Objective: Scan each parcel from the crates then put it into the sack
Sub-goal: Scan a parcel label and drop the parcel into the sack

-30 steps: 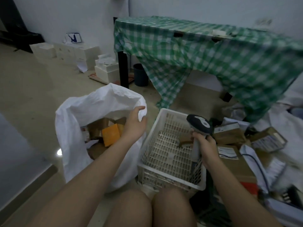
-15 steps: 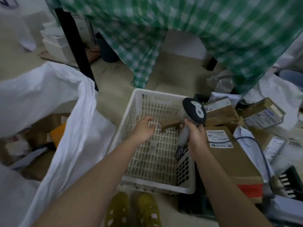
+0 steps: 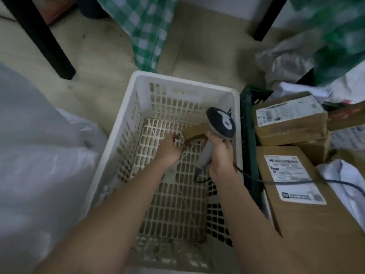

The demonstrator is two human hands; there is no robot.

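We had our left hand (image 3: 169,149) down inside the white perforated plastic crate (image 3: 138,107), reaching for the small brown cardboard parcel (image 3: 194,131) that lay against the crate's far right wall, the only parcel we could see left in it. The fingers were curled toward the parcel's near end and seemed to touch its corner, but the back of the hand hid them, so we could not tell whether they had closed on the box or were only meeting it.

Our right hand (image 3: 220,153) was wrapped firmly round the grey handle of the corded barcode scanner (image 3: 220,122), whose dark rounded head stood just above and beside the parcel. We judged it was kept there so the label could be read as soon as the box was lifted and turned. The scanner's black cable (image 3: 286,181) trailed out over the crate's right rim and across the large brown cardboard box with a white shipping label (image 3: 294,178) beside us.

The white woven sack (image 3: 39,155) lay slumped at our left, close against the crate, which we took to be deliberate: a scanned parcel would need only a short swing of the left arm to reach it. A dark green plastic crate (image 3: 250,135) stood between the white one and the stacked boxes.
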